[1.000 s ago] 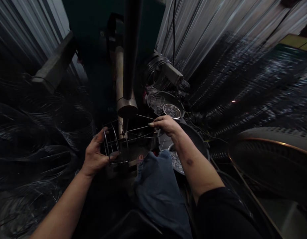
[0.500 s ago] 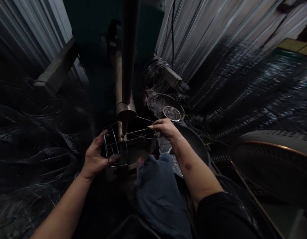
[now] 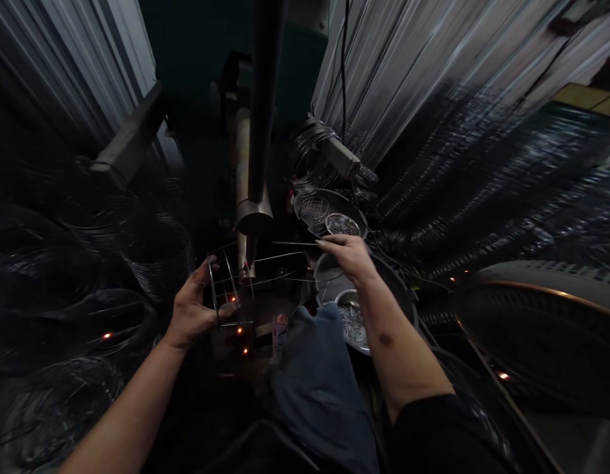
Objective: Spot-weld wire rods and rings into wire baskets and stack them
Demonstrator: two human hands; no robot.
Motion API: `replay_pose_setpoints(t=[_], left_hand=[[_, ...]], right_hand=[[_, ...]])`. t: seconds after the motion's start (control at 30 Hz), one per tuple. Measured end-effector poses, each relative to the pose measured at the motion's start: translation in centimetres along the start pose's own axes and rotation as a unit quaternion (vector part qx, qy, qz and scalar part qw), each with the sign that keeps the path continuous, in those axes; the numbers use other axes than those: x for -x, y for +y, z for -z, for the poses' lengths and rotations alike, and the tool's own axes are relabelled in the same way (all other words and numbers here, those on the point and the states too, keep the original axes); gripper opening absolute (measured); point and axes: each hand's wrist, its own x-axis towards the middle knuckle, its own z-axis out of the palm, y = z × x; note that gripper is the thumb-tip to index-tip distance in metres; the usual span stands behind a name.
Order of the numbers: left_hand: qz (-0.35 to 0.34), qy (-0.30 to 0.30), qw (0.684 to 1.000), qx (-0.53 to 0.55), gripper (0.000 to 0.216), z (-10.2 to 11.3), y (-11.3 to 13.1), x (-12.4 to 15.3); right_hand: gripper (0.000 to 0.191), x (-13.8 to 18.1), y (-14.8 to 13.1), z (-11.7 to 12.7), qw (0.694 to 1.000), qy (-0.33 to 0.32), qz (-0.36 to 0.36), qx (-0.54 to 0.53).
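Observation:
My left hand point(image 3: 189, 313) is closed on the rim of a round wire frame point(image 3: 213, 289), tilted on its side, with long thin wires reaching to the right. Fingers and thumb lie along the near end of the frame. Part of the frame sits by the lower post of a welding machine, beneath its thick metal upper arm point(image 3: 254, 214). In a pinch, my right hand point(image 3: 353, 258) holds a thin metal rod point(image 3: 295, 243) that points left toward the machine. Orange sparks point(image 3: 240, 330) glow below the frame.
Right of my knee stands a metal bowl of short metal pieces point(image 3: 353, 322) in a dark round tub. A second such bowl point(image 3: 342, 224) lies beyond. Wire coils point(image 3: 312, 141) hang behind. Stacked wire rings point(image 3: 151, 250) are at left, a large fan point(image 3: 532, 316) at right.
My right hand has moved slightly right and now holds the rod clear of the frame's wires. Bright orange sparks have appeared below the frame and around. My left hand keeps its hold.

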Motion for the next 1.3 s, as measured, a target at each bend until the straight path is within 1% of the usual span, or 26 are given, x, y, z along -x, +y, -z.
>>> replay_pose_setpoints(t=[0.03,0.1,0.17,0.2,0.27,0.4,0.47,0.53,0.67,0.77,0.97,1.13,1.3], left_hand=[[0.003,0.009,1.000,0.002,0.097,0.1,0.1,0.2],[0.005,0.026,1.000,0.006,0.097,0.2,0.3,0.4],[0.004,0.030,0.999,0.011,0.098,0.2,0.4,0.6],[0.004,0.028,1.000,0.011,0.098,0.2,0.4,0.6],[0.005,0.025,1.000,0.011,0.099,0.0,0.4,0.6],[-0.003,0.022,1.000,0.004,0.099,-0.3,0.0,0.3],[-0.015,0.015,1.000,-0.002,0.099,-0.1,-0.4,0.2],[-0.026,0.013,0.999,-0.013,0.099,0.2,-0.7,0.1],[-0.031,0.009,0.999,-0.030,0.098,0.6,-0.9,-0.2],[-0.023,0.012,1.000,-0.019,0.099,0.4,-0.7,-0.6],[0.020,0.027,0.999,0.017,0.103,-0.1,0.1,-1.2],[0.059,0.034,0.997,0.034,0.105,-0.4,0.3,-1.6],[0.067,0.030,0.996,0.042,0.106,-0.6,0.2,-1.8]], right_hand=[[0.032,0.7,-0.4,1.3,0.999,0.031,0.020,0.033],[0.030,2.1,-1.3,3.8,0.994,0.059,0.040,0.081],[0.029,3.4,-2.1,5.0,0.995,0.052,0.033,0.077],[0.029,3.8,-2.3,5.0,0.997,0.037,0.025,0.059],[0.027,4.1,-2.4,3.8,1.000,-0.006,0.017,0.014],[0.024,3.0,-1.4,-1.0,0.993,-0.106,0.026,-0.043],[0.024,2.1,-0.9,-2.9,0.988,-0.137,0.013,-0.068],[0.025,1.4,-0.5,-3.9,0.984,-0.152,0.001,-0.088],[0.024,0.6,0.0,-4.5,0.982,-0.161,-0.006,-0.100],[0.024,0.2,0.3,-4.5,0.982,-0.159,-0.007,-0.105],[0.024,-0.7,0.8,-4.7,0.981,-0.162,0.010,-0.109],[0.025,-1.3,0.7,-4.7,0.981,-0.159,0.014,-0.111],[0.026,-1.4,0.7,-4.8,0.983,-0.146,0.008,-0.110]])
